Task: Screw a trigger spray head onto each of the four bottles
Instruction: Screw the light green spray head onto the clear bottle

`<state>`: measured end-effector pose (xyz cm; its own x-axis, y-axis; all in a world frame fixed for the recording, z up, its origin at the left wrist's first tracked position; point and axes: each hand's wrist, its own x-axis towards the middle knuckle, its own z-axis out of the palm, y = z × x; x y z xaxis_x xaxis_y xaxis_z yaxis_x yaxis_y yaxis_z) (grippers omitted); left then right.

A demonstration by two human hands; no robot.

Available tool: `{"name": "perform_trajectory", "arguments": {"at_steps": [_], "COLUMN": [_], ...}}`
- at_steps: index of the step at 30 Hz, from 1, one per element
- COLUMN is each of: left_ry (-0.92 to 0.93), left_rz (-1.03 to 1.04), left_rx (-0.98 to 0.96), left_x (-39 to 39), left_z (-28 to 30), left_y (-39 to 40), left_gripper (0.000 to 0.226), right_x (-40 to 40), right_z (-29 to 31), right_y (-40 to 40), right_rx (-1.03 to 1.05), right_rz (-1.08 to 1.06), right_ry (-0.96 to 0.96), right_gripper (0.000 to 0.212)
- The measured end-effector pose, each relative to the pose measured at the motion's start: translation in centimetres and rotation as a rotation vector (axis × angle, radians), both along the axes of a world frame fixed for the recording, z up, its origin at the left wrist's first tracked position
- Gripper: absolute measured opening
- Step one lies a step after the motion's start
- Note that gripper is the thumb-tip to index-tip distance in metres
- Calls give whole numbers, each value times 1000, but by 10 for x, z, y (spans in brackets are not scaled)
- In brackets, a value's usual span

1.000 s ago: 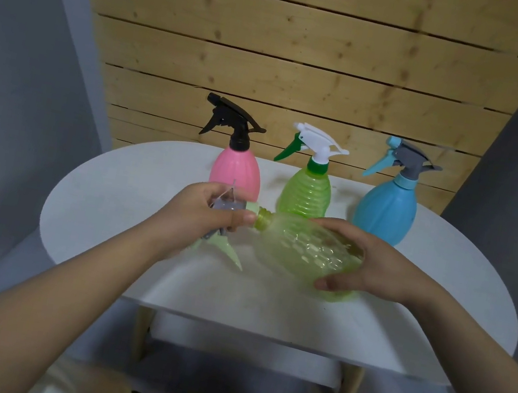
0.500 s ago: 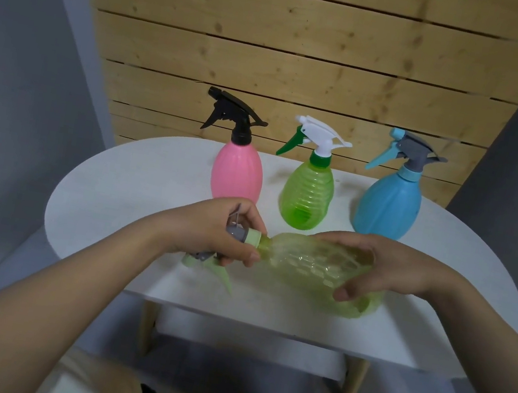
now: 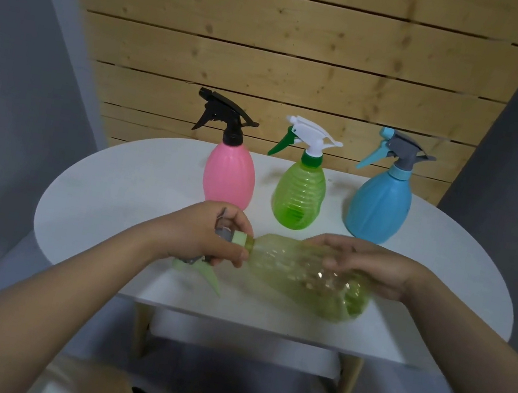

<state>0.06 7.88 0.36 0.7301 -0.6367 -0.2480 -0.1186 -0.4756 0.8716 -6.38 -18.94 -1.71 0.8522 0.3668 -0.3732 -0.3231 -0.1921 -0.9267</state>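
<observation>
Head view: wood-plank wall (image 3: 274,60) at back, grey walls either side. White oval table (image 3: 133,195) in front of it, on pale wooden legs (image 3: 140,331).

Three bottles upright in a row at the table's far side, well apart from each other, heads already on: pink bottle (image 3: 229,174) with black trigger head (image 3: 223,115) on the left, ribbed green bottle (image 3: 299,195) with white-and-green trigger head (image 3: 309,137) in the middle, blue bottle (image 3: 380,207) with grey-and-blue trigger head (image 3: 397,151) on the right. All three nozzles point left.

Fourth one, a translucent yellow-green bottle (image 3: 305,277), lies on its side near the front edge, neck to the left, base to the right. Can't tell if it's touching the table or held just above it.

Right hand (image 3: 373,268) lies over the top of the bottle body, fingers curved down around it, thumb hidden.

Left hand (image 3: 205,238) is wrapped around the grey spray head (image 3: 221,233) at the neck, fingers curled, thumb and fingertip at the pale green collar (image 3: 241,239). Collar sits against the bottle neck; how far it's threaded, can't tell. Pale green trigger lever (image 3: 209,274) sticks out below the left hand, pointing down toward the near edge.
</observation>
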Motion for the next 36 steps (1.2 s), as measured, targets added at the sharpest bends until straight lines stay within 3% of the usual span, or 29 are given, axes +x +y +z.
{"name": "perform_trajectory", "arguments": {"at_steps": [3,6,11,14,16,19,22,25,28,30,34,36], "left_ry": [51,151,87,-8,-34,13,78,57,37,52,56,49], "left_rz": [152,230,177,148,151,201,230,200,172,181,209,207], "left_rx": [-75,-198,-175,-126,-122,-156,-228,-189,-155,-175,-236,-229], "left_x": [13,21,17,13,14,18,19,17,13,14,18,19], "left_z": [-6,-10,-10,-9,-10,-9,-5,-2,-2,-2,0,-1], "left_y": [10,17,21,17,16,18,20,21,19,20,21,22], "left_gripper": [18,18,42,37,28,26,28,57,56,54,23,32], "right_x": [5,5,6,5,5,5,6,5,5,3,5,5], "right_z": [-5,-3,3,4,0,-3,1,6,4,1,2,4], "right_y": [5,9,9,12,13,8,0,2,5,7,0,0], "right_rx": [100,229,114,-83,-87,127,317,125,-111,-38,228,195], "right_rz": [-252,-322,-370,-368,-348,-295,-270,-322,-361,-339,-298,-300], "right_ry": [-116,-164,-168,-107,-48,-73,-150,-169,-98,-81,-175,-192], "right_gripper": [68,60,41,52,62,68,92,75,75,80,94,84]}}
